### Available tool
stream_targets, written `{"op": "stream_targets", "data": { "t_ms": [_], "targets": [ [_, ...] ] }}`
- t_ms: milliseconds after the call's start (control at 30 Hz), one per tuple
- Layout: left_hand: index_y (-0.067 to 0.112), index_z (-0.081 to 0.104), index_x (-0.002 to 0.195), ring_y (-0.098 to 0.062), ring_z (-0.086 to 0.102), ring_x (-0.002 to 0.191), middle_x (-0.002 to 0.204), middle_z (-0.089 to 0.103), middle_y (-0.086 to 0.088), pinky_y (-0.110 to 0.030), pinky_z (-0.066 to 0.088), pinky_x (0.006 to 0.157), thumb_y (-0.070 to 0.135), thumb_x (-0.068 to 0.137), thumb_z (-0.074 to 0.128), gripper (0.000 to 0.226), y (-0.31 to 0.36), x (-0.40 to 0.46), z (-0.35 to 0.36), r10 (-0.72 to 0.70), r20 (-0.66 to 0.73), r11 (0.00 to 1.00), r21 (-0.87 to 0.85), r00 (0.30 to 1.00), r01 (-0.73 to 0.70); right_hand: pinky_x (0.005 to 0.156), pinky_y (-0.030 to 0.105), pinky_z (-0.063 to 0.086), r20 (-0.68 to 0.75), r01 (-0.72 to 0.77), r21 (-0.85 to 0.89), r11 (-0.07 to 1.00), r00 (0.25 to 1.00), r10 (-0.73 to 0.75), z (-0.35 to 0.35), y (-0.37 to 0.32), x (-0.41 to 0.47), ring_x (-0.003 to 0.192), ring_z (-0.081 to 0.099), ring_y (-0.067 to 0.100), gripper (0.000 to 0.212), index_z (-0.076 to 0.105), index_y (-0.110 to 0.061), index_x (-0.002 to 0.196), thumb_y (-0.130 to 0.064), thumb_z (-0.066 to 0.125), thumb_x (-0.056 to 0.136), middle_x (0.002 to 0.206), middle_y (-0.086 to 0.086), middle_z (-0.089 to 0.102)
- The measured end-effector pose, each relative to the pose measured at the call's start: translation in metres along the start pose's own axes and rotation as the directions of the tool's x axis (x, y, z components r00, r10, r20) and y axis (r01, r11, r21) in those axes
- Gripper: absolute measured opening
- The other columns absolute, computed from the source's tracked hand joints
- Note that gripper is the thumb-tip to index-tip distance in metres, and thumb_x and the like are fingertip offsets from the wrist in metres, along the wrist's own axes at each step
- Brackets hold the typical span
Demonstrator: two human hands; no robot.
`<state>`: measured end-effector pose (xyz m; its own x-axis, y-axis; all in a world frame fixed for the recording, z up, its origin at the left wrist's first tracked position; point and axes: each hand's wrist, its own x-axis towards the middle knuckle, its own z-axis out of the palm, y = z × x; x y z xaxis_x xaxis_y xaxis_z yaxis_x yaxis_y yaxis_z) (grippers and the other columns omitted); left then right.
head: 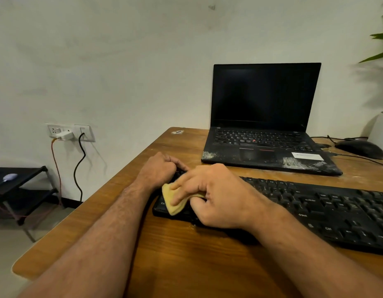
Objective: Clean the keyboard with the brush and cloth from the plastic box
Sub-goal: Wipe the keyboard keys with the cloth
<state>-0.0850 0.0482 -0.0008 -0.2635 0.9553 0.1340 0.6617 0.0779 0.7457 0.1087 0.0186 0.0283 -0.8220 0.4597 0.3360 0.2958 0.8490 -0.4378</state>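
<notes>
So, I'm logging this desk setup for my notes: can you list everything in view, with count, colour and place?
keyboard: one, black, on the table's near right, its left end under the hands
cloth: one, yellow, on the keyboard's left end
laptop: one, black, open, screen dark, pale dust on its palm rest, behind the keyboard
mouse: one, black, wired, right of the laptop
table: one, brown wood
wall sockets: one white panel, left wall, with a white adapter, an orange cable and a black cable
shelf: one, black, low at far left
plant: one, green, white pot, far right
left hand: one, curled over the keyboard's far left corner
right hand: one, pinching the cloth
</notes>
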Motion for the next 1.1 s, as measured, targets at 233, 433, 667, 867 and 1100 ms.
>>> {"op": "stream_targets", "data": {
  "t_ms": [233, 433, 667, 867, 1100],
  "targets": [
    [0.025, 0.079, 0.071, -0.012, 0.067, 0.083, 0.073, 0.072, 0.018, -0.030, 0.054, 0.085, -0.002, 0.078, 0.045, 0.044, 0.003, -0.003, 0.001, 0.000, -0.011, 1.000, -0.011, 1.000, 0.000, 0.089, 0.012, 0.047, 0.018, -0.082, -0.138, 0.987, 0.996, 0.086, -0.013, 0.012, 0.000, 0.098, 0.056, -0.010, 0.037, 0.081, -0.029, 0.083, -0.005, 0.056, 0.071, 0.108, -0.019, 0.073],
    [0.027, 0.078, 0.073, -0.009, 0.063, 0.092, 0.084, 0.073, 0.011, -0.040, 0.048, 0.103, -0.001, 0.081, 0.045, 0.044, 0.003, -0.003, 0.001, -0.001, -0.018, 1.000, 0.011, 1.000, 0.001, 0.102, 0.015, 0.031, 0.055, -0.141, -0.213, 0.967, 0.986, 0.156, -0.004, 0.021, 0.008, 0.116, 0.049, 0.000, 0.040, 0.069, -0.039, 0.122, -0.013, 0.056, 0.094, 0.134, -0.021, 0.060],
    [0.023, 0.079, 0.080, -0.010, 0.063, 0.091, 0.094, 0.075, 0.005, -0.039, 0.048, 0.102, 0.002, 0.085, 0.046, 0.040, 0.002, -0.001, 0.002, 0.003, -0.013, 1.000, 0.030, 1.000, -0.002, 0.100, 0.029, 0.044, -0.047, -0.217, -0.249, 0.944, 0.976, 0.212, -0.004, 0.030, 0.015, 0.108, 0.047, 0.008, 0.052, 0.071, -0.036, 0.118, 0.001, 0.053, 0.086, 0.128, -0.016, 0.064],
    [0.020, 0.080, 0.083, -0.007, 0.063, 0.087, 0.081, 0.072, 0.012, -0.043, 0.046, 0.103, 0.002, 0.086, 0.047, 0.038, 0.001, -0.002, 0.002, -0.027, 0.002, 1.000, -0.005, 1.000, 0.027, 0.095, 0.033, 0.051, -0.187, -0.388, -0.263, 0.884, 0.919, 0.347, -0.003, 0.037, 0.022, 0.104, 0.056, 0.014, 0.053, 0.070, -0.040, 0.119, -0.002, 0.056, 0.084, 0.117, -0.006, 0.069],
    [0.020, 0.079, 0.082, -0.005, 0.062, 0.085, 0.085, 0.072, 0.010, -0.041, 0.047, 0.103, 0.003, 0.088, 0.047, 0.037, 0.002, -0.001, 0.002, -0.039, 0.002, 0.999, 0.002, 0.999, 0.039, 0.104, 0.036, 0.044, -0.095, -0.302, -0.297, 0.906, 0.953, 0.287, -0.003, 0.042, 0.018, 0.115, 0.047, 0.015, 0.058, 0.066, -0.040, 0.125, 0.000, 0.052, 0.086, 0.130, -0.013, 0.064]
  ]
}}
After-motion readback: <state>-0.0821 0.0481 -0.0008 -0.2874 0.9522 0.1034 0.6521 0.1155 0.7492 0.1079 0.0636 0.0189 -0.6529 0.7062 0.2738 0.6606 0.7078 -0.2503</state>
